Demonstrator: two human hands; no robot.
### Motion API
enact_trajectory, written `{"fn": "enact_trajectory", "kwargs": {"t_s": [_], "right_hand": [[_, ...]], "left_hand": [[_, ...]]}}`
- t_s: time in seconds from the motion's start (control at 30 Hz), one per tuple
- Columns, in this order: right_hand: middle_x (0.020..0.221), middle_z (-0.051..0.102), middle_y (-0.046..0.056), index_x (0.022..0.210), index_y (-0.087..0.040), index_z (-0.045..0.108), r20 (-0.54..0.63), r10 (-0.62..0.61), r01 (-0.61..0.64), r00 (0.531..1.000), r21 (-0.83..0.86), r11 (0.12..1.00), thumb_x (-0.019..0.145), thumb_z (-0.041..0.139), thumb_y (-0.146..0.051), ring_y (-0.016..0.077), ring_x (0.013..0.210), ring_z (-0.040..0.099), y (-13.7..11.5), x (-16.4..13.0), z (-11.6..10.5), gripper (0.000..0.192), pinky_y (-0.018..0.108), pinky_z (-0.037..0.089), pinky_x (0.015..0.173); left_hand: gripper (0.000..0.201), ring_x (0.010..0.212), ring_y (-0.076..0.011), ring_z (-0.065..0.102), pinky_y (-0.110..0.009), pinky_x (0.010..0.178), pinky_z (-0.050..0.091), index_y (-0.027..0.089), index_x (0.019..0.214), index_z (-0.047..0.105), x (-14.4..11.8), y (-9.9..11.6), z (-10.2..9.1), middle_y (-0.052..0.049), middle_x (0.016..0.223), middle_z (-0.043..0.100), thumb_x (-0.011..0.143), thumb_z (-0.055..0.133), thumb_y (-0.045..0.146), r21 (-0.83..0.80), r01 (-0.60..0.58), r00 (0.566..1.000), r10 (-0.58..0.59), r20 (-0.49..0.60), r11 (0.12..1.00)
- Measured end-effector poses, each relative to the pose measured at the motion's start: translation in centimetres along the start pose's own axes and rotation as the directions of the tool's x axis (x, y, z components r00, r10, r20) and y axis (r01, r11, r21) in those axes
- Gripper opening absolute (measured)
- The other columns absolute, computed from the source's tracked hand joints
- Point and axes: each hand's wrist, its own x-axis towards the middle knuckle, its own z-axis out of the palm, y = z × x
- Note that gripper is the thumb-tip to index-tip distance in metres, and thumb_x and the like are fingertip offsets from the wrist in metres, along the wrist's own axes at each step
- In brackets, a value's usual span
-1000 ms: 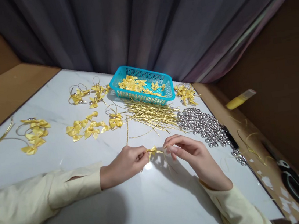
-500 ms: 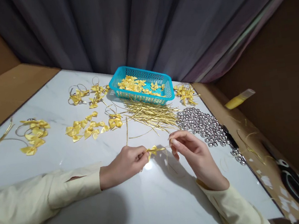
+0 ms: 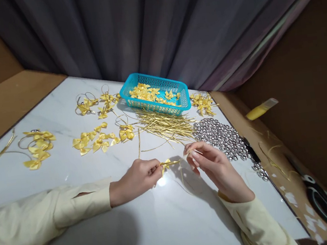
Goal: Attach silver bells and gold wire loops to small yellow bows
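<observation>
Left hand (image 3: 135, 180): fingers pinched on small yellow bow (image 3: 166, 164), just above bench (image 3: 67, 172) | right hand (image 3: 215, 166): fingers pinched on gold cord (image 3: 177, 161) running from bow | we judge both light, limp, slippery; grip bow at its knot, cord near its end.

White marble-look table (image 3: 85, 235): smooth, glossy, throws glare. Small yellow satin ribbon bow (image 3: 166, 164) between hands: soft sheen. Thin gold metallic cords (image 3: 167, 127): shiny. Round silver metal bells (image 3: 221, 135): polished, mirror-bright. Turquoise perforated plastic basket (image 3: 176, 105): slight gloss. Grey cloth curtain (image 3: 138, 28): matt, folded. Cream cloth sleeves (image 3: 43, 218): matt.
</observation>
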Motion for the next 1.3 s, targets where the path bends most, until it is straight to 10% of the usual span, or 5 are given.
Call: {"fn": "enact_trajectory", "kwargs": {"t_s": [0.87,1.0,1.3], "right_hand": [[0.067,0.055,-0.003,0.093,-0.022,0.051,0.292,0.162,-0.26,0.943,0.341,0.903,0.083,0.053,-0.031,0.0025,0.033,0.029,-0.3,0.2,-0.8,0.013,0.018,0.019,0.033],[0.047,0.039,-0.01,0.104,-0.02,0.05,0.296,0.255,-0.323,0.921,0.209,0.923,0.083,0.053,-0.042,0.0025,0.032,0.015,-0.6,0.2,-1.3,0.03,0.018,0.013,0.035],[0.033,0.037,-0.009,0.064,-0.013,0.063,0.331,0.452,-0.381,0.828,-0.259,0.888,0.076,0.065,-0.035,0.0019,0.031,0.022,-1.0,-0.4,-1.7,0.026,0.02,0.011,0.037]], "left_hand": [[0.028,0.041,-0.0053,0.042,-0.016,0.044,0.033,0.015,0.056,0.048,0.1,0.1,0.0,0.004,0.045,0.05,0.082,0.039,0.02,0.031,-0.013,1.0,0.013,0.007,0.999],[0.028,0.041,-0.005,0.042,-0.015,0.043,0.032,0.015,0.056,0.048,0.1,0.3,-0.1,0.004,0.045,0.05,0.082,0.039,0.018,0.028,-0.02,1.0,0.02,-0.002,0.999],[0.026,0.041,-0.0045,0.041,-0.015,0.043,0.033,0.014,0.057,0.05,0.1,0.0,0.1,0.004,0.045,0.05,0.081,0.04,0.016,0.001,-0.013,1.0,0.013,-0.017,1.0]]}}
